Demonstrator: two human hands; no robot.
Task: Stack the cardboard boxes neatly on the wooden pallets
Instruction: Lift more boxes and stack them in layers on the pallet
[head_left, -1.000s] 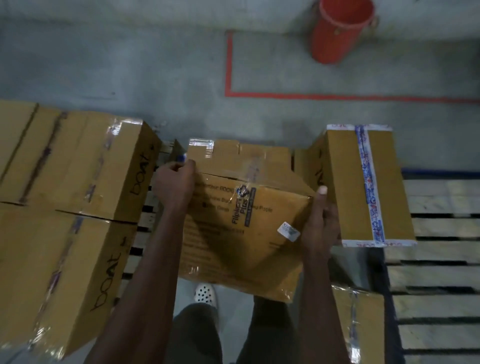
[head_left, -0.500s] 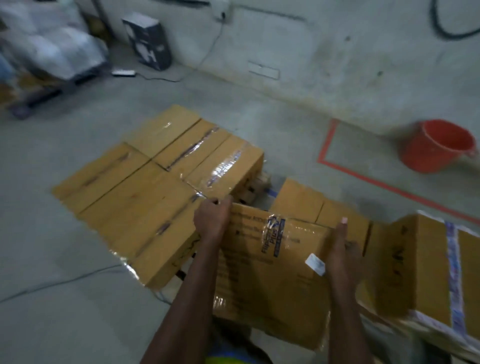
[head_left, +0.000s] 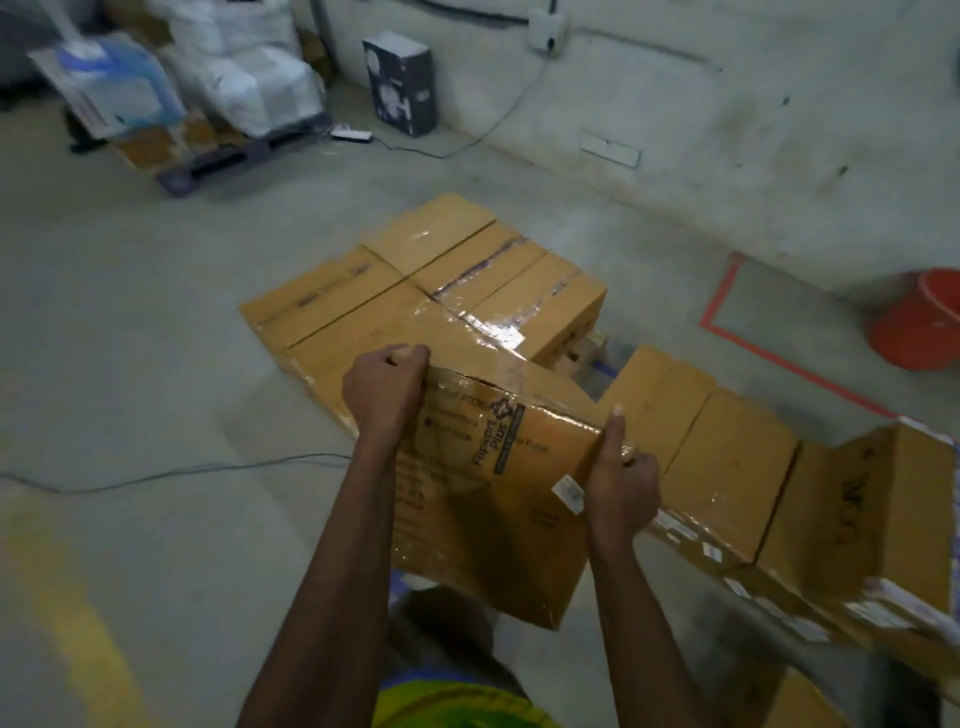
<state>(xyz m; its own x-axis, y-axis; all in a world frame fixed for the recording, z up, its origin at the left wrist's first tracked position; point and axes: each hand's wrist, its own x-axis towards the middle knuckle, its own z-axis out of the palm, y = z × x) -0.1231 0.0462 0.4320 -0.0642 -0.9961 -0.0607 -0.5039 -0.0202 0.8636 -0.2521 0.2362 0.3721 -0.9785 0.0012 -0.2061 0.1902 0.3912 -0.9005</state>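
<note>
Floor (head_left: 130, 312): grey concrete is stretching under everything you are looking down on.
Stacked boxes (head_left: 415, 296): a flat block of taped cardboard cartons is lying ahead of you, edge to edge, with a sliver of wooden pallet (head_left: 584, 351) showing under its right corner.
Row of boxes (head_left: 727, 467): more cartons are sitting side by side to your right, the nearest one appearing just behind your right hand.
Held box (head_left: 493, 499): you are holding this printed carton in front of your body, tilted with its printed face towards you. It is hanging between the block and the row, overlapping the block's near edge in view.
Sacks (head_left: 249, 67): white bundles are lying heaped at the far left by the wall.
Bucket (head_left: 919, 322): a red bucket is standing at the far right, near a red floor line (head_left: 779, 358).
Left hand (head_left: 384, 387): you are curling your fingers over the carton's top left corner, gripping it.
Right hand (head_left: 621, 486): you are clamping the carton's right edge, thumb pointing up along it.
Cable (head_left: 182, 470): a thin lead is trailing across the floor to your left.
</note>
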